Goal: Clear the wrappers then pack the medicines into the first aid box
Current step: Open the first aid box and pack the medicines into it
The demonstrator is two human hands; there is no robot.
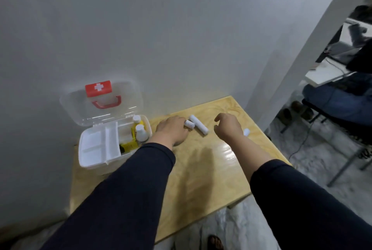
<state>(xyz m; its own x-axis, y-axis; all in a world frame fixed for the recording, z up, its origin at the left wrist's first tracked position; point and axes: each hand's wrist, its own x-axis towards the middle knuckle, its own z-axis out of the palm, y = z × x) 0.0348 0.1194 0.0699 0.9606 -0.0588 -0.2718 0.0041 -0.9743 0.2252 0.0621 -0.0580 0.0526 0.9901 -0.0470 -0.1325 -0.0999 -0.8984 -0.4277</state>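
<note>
The first aid box (96, 149) sits open at the left end of the wooden tabletop (201, 169), its clear lid (100, 102) leaning back against the wall with the red handle and white cross showing. Inside we see a white divided tray (100, 145) on the left and two white-capped bottles (141, 131) beside some yellow packaging (129, 145) on the right. Our left hand (171, 131) rests on the tabletop just right of the box, its grip pinching a short white roll (190, 124) at the fingertips. A longer white roll (199, 127) lies touching it. Our right hand (228, 127) hovers nearby, its grip loosely curled and holding nothing. A small white thing (246, 132) peeks out just behind that wrist; we cannot tell what it is.
</note>
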